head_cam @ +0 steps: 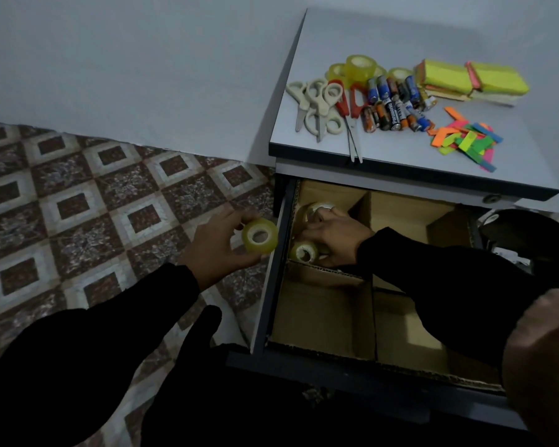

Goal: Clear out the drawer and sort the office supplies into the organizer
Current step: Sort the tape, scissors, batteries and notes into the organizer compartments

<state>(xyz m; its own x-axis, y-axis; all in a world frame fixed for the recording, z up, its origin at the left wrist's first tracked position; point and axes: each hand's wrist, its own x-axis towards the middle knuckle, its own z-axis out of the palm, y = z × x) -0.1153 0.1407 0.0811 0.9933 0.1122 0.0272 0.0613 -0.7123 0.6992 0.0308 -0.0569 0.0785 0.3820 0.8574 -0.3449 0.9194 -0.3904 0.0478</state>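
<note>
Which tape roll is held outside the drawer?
The tape roll in the left hand, over the floor; the others lie in the drawer or on the cabinet top.

The scene is seen from one wide-angle camera worn on the head, aimed forward and steeply down. The open drawer (352, 285) is viewed from close above, right of centre, with the cabinet top (400, 150) farther off at upper right. The patterned floor (78, 204) is taken in on the left, the wall (126, 59) beyond. Both sleeved arms enter from the near edge.
</note>
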